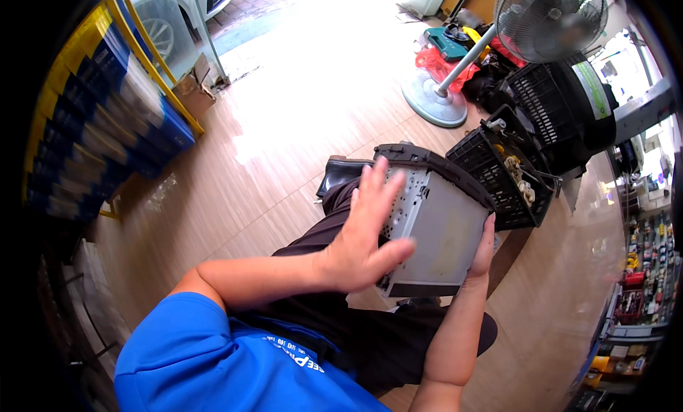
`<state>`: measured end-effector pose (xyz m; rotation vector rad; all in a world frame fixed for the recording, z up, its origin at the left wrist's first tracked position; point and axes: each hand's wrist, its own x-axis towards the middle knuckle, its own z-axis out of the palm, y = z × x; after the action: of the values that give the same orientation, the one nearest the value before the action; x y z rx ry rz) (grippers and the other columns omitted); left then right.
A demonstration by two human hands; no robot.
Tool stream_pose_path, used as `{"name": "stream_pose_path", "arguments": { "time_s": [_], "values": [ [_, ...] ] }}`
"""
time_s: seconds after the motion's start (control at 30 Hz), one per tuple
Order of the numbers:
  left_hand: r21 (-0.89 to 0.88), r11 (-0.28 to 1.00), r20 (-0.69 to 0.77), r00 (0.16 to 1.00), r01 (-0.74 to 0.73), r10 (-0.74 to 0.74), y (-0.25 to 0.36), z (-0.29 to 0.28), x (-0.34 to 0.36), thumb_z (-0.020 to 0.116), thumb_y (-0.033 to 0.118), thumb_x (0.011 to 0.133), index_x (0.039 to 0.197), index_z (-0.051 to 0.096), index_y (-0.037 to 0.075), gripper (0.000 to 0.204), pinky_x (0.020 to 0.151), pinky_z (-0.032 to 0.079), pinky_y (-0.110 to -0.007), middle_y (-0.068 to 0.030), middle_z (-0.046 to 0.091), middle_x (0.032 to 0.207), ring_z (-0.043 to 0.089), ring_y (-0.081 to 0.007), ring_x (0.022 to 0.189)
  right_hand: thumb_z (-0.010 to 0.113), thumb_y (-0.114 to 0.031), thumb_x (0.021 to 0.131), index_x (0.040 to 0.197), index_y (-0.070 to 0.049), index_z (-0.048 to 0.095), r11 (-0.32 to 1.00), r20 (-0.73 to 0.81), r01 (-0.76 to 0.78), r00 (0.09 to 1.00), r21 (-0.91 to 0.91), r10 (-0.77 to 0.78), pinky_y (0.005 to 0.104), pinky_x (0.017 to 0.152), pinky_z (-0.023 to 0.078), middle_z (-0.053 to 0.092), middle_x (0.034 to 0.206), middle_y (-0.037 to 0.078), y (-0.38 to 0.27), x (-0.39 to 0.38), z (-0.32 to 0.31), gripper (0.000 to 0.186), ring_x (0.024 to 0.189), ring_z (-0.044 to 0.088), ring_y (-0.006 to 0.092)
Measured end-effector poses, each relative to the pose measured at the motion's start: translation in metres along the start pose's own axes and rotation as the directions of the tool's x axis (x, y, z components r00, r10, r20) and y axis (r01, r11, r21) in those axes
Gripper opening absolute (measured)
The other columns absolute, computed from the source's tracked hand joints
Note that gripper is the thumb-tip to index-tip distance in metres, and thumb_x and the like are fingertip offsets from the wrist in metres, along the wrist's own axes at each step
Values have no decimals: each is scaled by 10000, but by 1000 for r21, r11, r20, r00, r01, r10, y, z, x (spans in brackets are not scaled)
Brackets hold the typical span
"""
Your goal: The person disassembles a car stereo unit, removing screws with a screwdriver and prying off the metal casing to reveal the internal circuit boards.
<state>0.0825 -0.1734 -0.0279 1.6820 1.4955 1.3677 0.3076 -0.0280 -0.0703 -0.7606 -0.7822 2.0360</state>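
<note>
A boxy grey metal unit (pixel 445 231) with a perforated side and a long black plastic piece (pixel 437 159) along its far edge rests over my lap, tilted. My left hand (pixel 363 241) is at the unit's perforated left side, fingers spread and raised; I cannot tell whether it touches the metal. My right hand (pixel 480 252) grips the unit's right edge, with its thumb up beside the black piece and its other fingers hidden behind. Beneath are my dark trousers and, just beyond the unit, a black shoe (pixel 334 176).
A yellow rack (pixel 188 113) of blue boards stands left. Ahead right are a standing fan (pixel 434 106), red bags, black crates (pixel 473 167) with parts, and a teal case (pixel 445 44). A cardboard box (pixel 194 92) is by the doorway, a car outside. Shelves of small items line the right.
</note>
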Motion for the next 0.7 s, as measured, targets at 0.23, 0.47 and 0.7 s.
{"name": "stream_pose_path", "arguments": {
  "time_s": [0.23, 0.47, 0.7],
  "values": [
    [-255, 957, -178, 967, 136, -184, -5, 3, 34, 723, 454, 819, 1417, 188, -85, 967, 1120, 284, -432, -351, 247, 1438, 366, -416, 1327, 293, -480, 1036, 1343, -12, 497, 998, 25, 54, 998, -39, -53, 374, 1024, 435, 582, 1295, 141, 5, 1, 6, 596, 1172, 569, 267],
    [-99, 973, -176, 958, 210, -225, 8, -1, 48, 734, 395, 803, 1418, 192, -85, 950, 1139, 241, -468, -352, 230, 1435, 281, -447, 1362, 296, -480, 1034, 1342, -11, 498, 997, 23, 69, 997, -41, -69, 372, 1029, 432, 579, 1303, 140, 7, 3, 1, 596, 1178, 567, 264],
    [-84, 979, -202, 959, 184, -198, 3, -1, 46, 702, 362, 824, 1411, 212, -86, 886, 1142, 230, -464, -343, 256, 1417, 277, -448, 1355, 294, -475, 1035, 1342, -12, 496, 997, 31, 66, 997, -49, -65, 372, 1029, 434, 576, 1307, 142, 5, 0, 7, 591, 1180, 567, 266]
  ]
}}
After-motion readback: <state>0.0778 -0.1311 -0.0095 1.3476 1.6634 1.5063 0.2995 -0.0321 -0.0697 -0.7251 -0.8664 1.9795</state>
